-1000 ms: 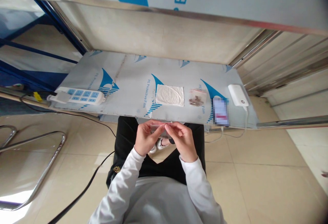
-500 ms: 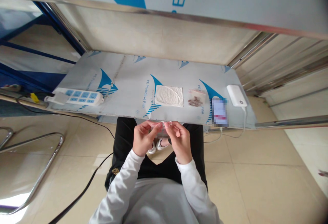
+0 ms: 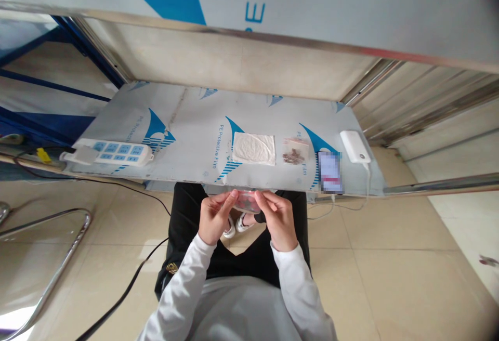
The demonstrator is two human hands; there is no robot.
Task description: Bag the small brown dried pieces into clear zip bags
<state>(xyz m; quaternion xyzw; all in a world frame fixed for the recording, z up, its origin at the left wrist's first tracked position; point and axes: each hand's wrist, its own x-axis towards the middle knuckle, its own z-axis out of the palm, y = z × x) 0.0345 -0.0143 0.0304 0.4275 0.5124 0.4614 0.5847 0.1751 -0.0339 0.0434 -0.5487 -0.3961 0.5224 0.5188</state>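
A small clear plastic bag (image 3: 246,203) with a reddish top edge is stretched between my two hands, just in front of the table's near edge. My left hand (image 3: 215,215) pinches its left upper corner between thumb and fingers. The right upper corner is gripped the same way by my right hand (image 3: 277,219). Whatever the bag contains is too small to make out. Beyond my hands a creased white cloth (image 3: 254,149) lies flat on the table, and to its right rests another small clear bag (image 3: 295,152) with brown bits inside.
The table (image 3: 187,122) is covered in printed protective film. A white power strip (image 3: 117,153) lies at its left, a phone (image 3: 330,172) and a white power bank (image 3: 355,146) with a cable at its right. A shelf (image 3: 312,8) overhangs above. Black cables (image 3: 128,286) run at the left.
My hands have moved apart, the right one going right, so the bag between them is now spread wider and shows more. The whole view has shifted slightly.
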